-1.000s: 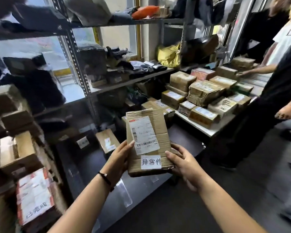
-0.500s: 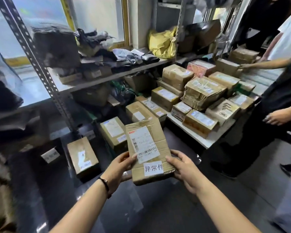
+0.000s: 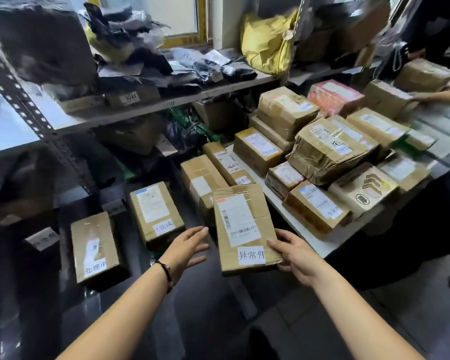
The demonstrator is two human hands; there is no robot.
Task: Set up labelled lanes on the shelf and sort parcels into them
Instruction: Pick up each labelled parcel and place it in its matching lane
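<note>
Gripping parcel (image 3: 244, 229) tagged 异常件 at lower right corner with right hand (image 3: 296, 258), thumb on top, above dark lower shelf (image 3: 198, 294). Left hand (image 3: 187, 250) released, fingers straight, just beside parcel's left edge, not touching. Beyond, lying flat on that shelf: 处理中 box (image 3: 96, 248), 已完成 box (image 3: 156, 214). Farther right, stacked parcels (image 3: 330, 149) on white table (image 3: 302, 229). Farthest, yellow bag (image 3: 265, 40) on upper shelf.

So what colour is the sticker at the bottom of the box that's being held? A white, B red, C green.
A: the sticker low on the parcel that the right hand grips is white with dark writing.
</note>
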